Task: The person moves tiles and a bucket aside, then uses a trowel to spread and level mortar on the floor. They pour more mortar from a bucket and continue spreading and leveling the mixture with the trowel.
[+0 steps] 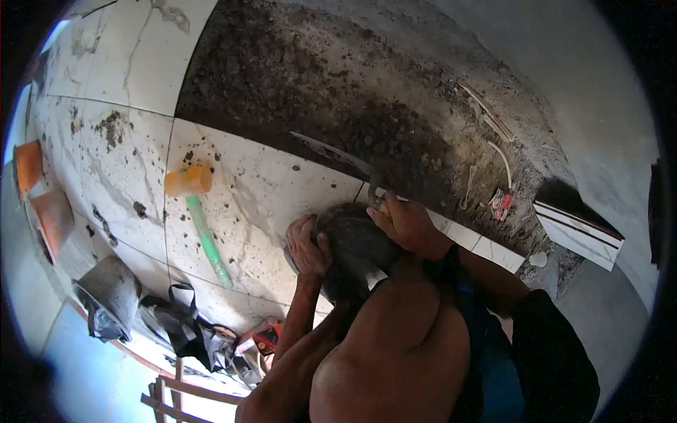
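Your right hand [405, 224] is closed around the handle of a trowel [330, 151], whose blade points left over the near edge of the bare, rough ground [310, 84]. Your left hand [309, 248] lies against the left side of a dark, rounded container [356, 236], its fingers curved; you cannot tell from here whether it grips. The container sits on the pale tiles [247, 176], just near of the trowel. To its left, well apart, lies a mallet [189, 181] with an orange head and green handle, among scattered crumbs of dirt.
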### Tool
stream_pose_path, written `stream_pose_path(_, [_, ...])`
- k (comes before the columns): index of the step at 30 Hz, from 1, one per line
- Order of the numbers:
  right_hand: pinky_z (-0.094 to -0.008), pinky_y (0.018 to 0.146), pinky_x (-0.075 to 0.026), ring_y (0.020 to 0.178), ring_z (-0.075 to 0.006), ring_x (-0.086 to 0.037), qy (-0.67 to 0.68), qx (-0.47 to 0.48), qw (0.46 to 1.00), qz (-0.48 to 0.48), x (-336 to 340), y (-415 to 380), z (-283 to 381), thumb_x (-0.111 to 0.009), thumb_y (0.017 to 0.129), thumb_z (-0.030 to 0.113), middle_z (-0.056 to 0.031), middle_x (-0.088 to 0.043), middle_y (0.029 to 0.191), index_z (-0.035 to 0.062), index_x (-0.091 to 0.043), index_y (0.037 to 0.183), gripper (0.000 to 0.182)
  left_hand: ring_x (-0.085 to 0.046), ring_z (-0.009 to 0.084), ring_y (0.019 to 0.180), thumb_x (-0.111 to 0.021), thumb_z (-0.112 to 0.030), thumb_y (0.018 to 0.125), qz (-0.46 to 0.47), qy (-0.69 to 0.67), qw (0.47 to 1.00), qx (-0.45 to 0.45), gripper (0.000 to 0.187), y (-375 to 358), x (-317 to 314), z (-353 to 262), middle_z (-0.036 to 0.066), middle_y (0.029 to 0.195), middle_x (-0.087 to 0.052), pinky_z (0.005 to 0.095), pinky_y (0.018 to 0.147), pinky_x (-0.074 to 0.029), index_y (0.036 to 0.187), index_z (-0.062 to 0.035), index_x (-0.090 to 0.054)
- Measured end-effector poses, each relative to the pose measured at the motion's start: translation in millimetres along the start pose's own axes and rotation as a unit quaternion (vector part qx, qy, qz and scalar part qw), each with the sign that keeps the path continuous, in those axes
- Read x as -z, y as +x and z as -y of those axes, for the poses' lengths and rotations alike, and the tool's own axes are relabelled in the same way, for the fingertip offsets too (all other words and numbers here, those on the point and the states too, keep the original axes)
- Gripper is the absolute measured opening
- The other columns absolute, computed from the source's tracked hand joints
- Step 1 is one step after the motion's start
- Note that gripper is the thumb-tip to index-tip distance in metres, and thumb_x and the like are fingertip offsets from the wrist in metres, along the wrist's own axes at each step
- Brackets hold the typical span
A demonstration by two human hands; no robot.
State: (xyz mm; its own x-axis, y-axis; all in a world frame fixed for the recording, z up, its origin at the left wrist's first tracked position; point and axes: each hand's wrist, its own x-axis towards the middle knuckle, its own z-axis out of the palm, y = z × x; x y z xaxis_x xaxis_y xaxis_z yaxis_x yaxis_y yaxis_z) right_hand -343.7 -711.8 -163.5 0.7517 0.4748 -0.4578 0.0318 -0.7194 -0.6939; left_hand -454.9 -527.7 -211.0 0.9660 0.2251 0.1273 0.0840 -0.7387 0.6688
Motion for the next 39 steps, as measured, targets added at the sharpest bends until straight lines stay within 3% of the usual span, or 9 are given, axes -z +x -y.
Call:
stream_pose_path(2, [-0.0396,0.05,-0.045,0.059,-0.0308,-0.058,-0.063,-0.046,0.993,0.09,-8,-7,-10,-0.045,0.087,0.036,-0.0181,-0.058,0.067,-0.0074,-0.046,0.098,0.045,-0.05,0.0349,0.089,-0.04,-0.023,0.088,-0.002,0.0,1.0,-0.001,0.027,-4,0,0,0.018,0.1,-0.053,0.0444,0.078,-0.038,0.104,-0.0013,-0.043])
stream_pose_path(11, [-0.0397,0.054,-0.046,0.06,-0.0308,-0.059,-0.072,-0.072,0.988,0.119,0,-9,-14,-0.04,0.087,0.045,-0.0206,-0.058,0.067,-0.007,-0.046,0.098,0.053,-0.05,0.035,0.088,-0.038,-0.02,0.088,-0.001,-0.003,1.0,-0.02,0.028,-4,0,4,0.02,0.099,-0.053,0.044,0.078,-0.039,0.106,0.0008,-0.042])
stream_pose_path(22, [-0.0366,0.053,-0.046,0.058,-0.0286,-0.058,-0.029,-0.062,0.997,0.027,25,-15,-4,-0.042,0.086,0.045,-0.0157,-0.059,0.071,-0.0052,-0.045,0.105,0.053,-0.047,0.0367,0.103,-0.047,-0.011,0.084,0.043,0.019,0.995,0.085,0.031,11,9,-12,0.023,0.113,-0.047,0.0434,0.085,-0.04,0.11,0.0037,-0.042])
stream_pose_path(24, [-0.0356,0.053,-0.045,0.057,-0.0275,-0.058,-0.019,0.005,1.0,-0.002,33,2,0,-0.043,0.086,0.044,-0.0149,-0.059,0.07,-0.005,-0.045,0.105,0.052,-0.033,0.0394,0.118,-0.048,-0.013,0.084,0.077,-0.018,0.981,0.179,0.041,24,9,-14,0.025,0.125,-0.037,0.045,0.099,-0.025,0.118,0.0064,-0.037])
stream_pose_path(26, [-0.0369,0.049,-0.04,0.054,-0.0311,-0.054,0.02,-0.057,0.998,-0.011,28,21,-7,-0.05,0.085,0.03,-0.0175,-0.052,0.063,0.0005,-0.047,0.091,0.03,-0.026,0.0385,0.122,-0.048,-0.017,0.084,0.043,0.059,0.979,0.191,0.046,39,5,-13,0.026,0.128,-0.032,0.0443,0.101,-0.021,0.121,0.0073,-0.034])
stream_pose_path(28, [-0.035,0.051,-0.042,0.055,-0.0261,-0.054,-0.014,-0.028,0.999,-0.022,16,31,-30,-0.051,0.085,0.034,-0.0157,-0.054,0.065,-0.0015,-0.047,0.099,0.038,-0.02,0.0377,0.125,-0.049,-0.021,0.085,0.023,0.12,0.971,0.204,0.052,61,-4,-7,0.026,0.131,-0.027,0.0437,0.104,-0.016,0.123,0.0082,-0.031])
stream_pose_path(34, [-0.0289,0.053,-0.043,0.061,-0.0115,-0.05,0.061,-0.003,0.995,-0.074,43,59,30,-0.055,0.083,0.032,-0.0084,-0.053,0.068,-0.0077,-0.045,0.105,0.047,-0.022,0.0351,0.125,-0.052,-0.031,0.082,0.091,0.03,0.993,0.065,0.055,92,-28,-9,0.022,0.13,-0.032,0.0444,0.104,-0.015,0.119,0.0079,-0.038])
stream_pose_path(36, [-0.0273,0.053,-0.042,0.062,-0.0094,-0.048,0.052,0.006,0.995,-0.079,51,63,45,-0.055,0.083,0.03,-0.0066,-0.052,0.069,-0.0089,-0.045,0.104,0.046,-0.031,0.0306,0.122,-0.051,-0.03,0.083,0.178,-0.203,0.963,-0.024,0.048,90,-30,-18,0.018,0.128,-0.037,0.0442,0.103,-0.021,0.12,-0.001,-0.042])
stream_pose_path(39, [-0.0251,0.054,-0.042,0.059,-0.0093,-0.047,0.142,0.135,0.963,-0.185,55,60,52,-0.055,0.082,0.028,-0.0059,-0.051,0.071,-0.0094,-0.044,0.103,0.044,-0.037,0.0254,0.119,-0.056,-0.026,0.08,0.077,-0.092,0.985,-0.126,0.038,78,-27,-19,0.013,0.125,-0.043,0.0412,0.102,-0.025,0.112,-0.0074,-0.05])
